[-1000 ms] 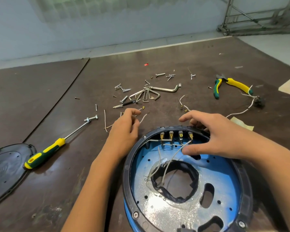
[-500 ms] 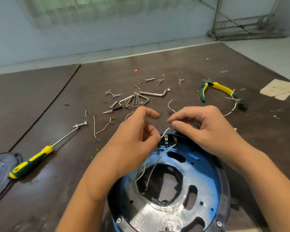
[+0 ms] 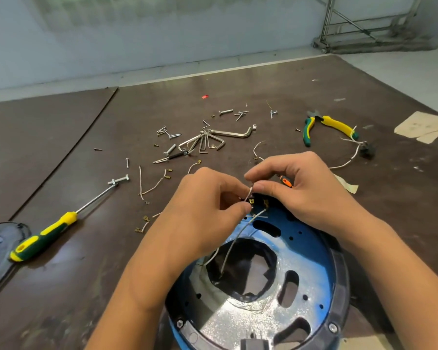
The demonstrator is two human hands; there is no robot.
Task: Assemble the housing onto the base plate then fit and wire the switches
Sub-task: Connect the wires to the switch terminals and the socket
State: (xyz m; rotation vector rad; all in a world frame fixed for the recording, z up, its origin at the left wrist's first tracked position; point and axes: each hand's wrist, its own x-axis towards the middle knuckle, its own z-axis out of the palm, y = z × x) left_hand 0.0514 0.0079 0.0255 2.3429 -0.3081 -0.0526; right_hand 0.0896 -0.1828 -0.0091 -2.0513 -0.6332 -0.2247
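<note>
My left hand and right hand, both pinching a white wire, crowd the far rim of the housing. Beyond the housing lie hex keys and screws, with pliers beyond it to the right. Left of it are loose wires, then a screwdriver. Between the screwdriver and the housing the counter lies open.

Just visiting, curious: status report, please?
Left hand and right hand pinch wire at switches. Housing on table. Screwdriver, pliers lie apart.
</note>
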